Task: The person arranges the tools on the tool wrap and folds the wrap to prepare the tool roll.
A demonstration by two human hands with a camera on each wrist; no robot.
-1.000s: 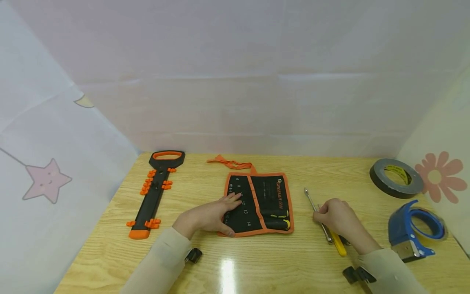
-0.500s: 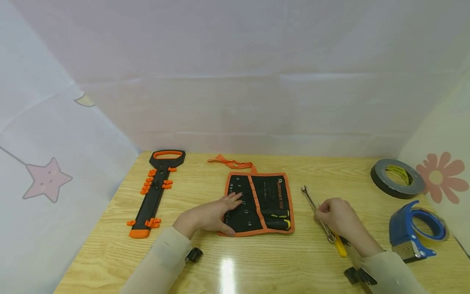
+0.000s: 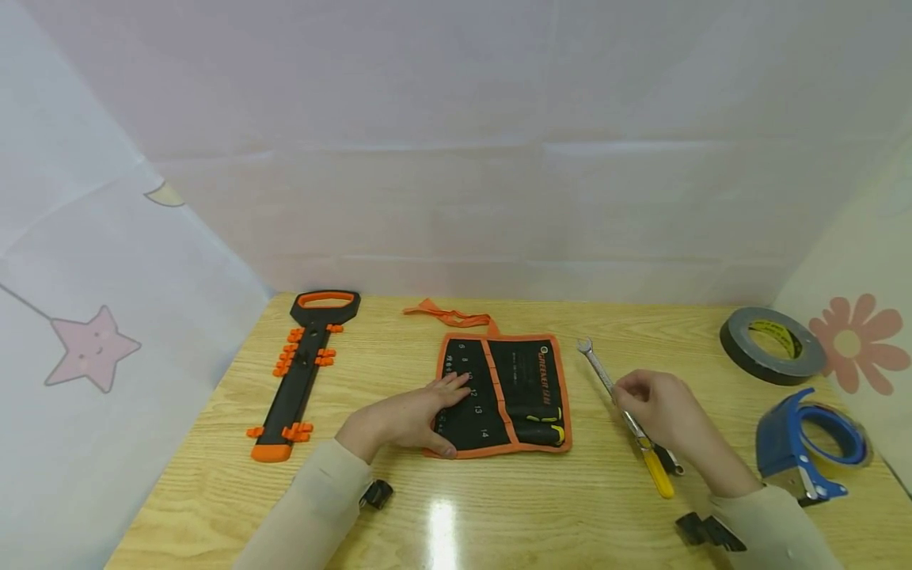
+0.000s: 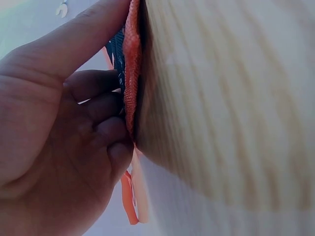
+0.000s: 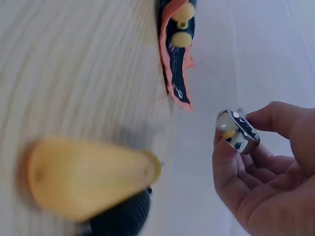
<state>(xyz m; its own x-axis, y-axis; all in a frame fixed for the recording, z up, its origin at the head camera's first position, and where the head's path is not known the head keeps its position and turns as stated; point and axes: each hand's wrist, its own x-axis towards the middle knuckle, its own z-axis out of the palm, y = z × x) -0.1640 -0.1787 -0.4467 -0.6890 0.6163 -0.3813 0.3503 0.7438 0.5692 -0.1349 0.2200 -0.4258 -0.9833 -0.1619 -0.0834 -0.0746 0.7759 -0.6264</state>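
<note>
My left hand [image 3: 402, 419] rests on the left part of a black tool pouch [image 3: 523, 372] with orange edging and size numbers. In the left wrist view its thumb and fingers lie against the pouch's orange edge [image 4: 132, 64]. Two yellow-and-black ends [image 3: 549, 433] stick out of the pouch's right pocket. My right hand [image 3: 663, 416] pinches a silver combination wrench [image 3: 597, 369] between thumb and fingers, raised off the table. Its ring end [image 5: 238, 132] faces the right wrist camera. Beneath lie a yellow-handled tool [image 3: 659, 476] and a dark tool [image 5: 123, 216], kind unclear.
A black rack with orange clips [image 3: 292, 396] lies at left. At right are a roll of black tape [image 3: 737, 352] and a blue tape dispenser [image 3: 773, 443]. An orange tie strap [image 3: 456, 319] trails behind the pouch. White sheets [image 3: 456, 222] hang at the back and sides.
My right hand has lifted the wrench from beside the yellow-handled tool and moved slightly up, the wrench's open end shifting left. My left hand has stayed in place.
</note>
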